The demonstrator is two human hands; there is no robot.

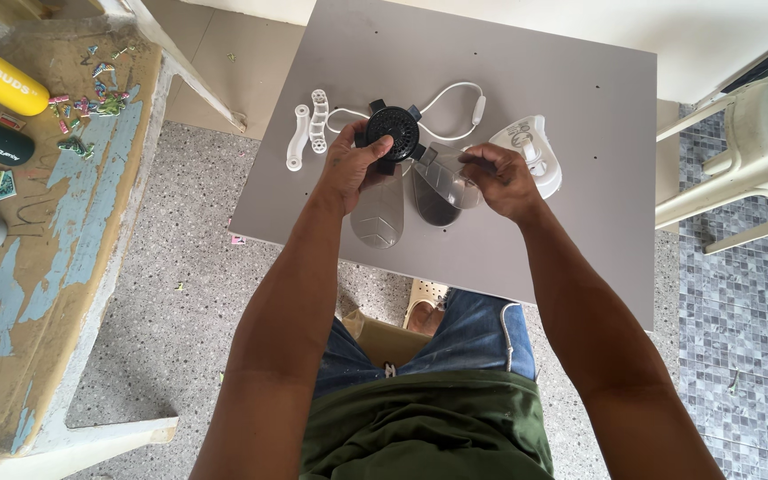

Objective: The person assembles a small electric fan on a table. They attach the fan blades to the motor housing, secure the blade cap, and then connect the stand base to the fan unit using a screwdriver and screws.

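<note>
At the middle of a grey table point(580, 133), the left hand point(353, 169) grips a black fan hub point(393, 132) while the right hand point(501, 180) pinches a clear blade point(446, 182).

black hub point(393, 132) partly behind left hand point(355, 167)

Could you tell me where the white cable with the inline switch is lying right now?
In the head view, the white cable loops on the grey board just beyond the black round hub, left of the white housing.
</note>
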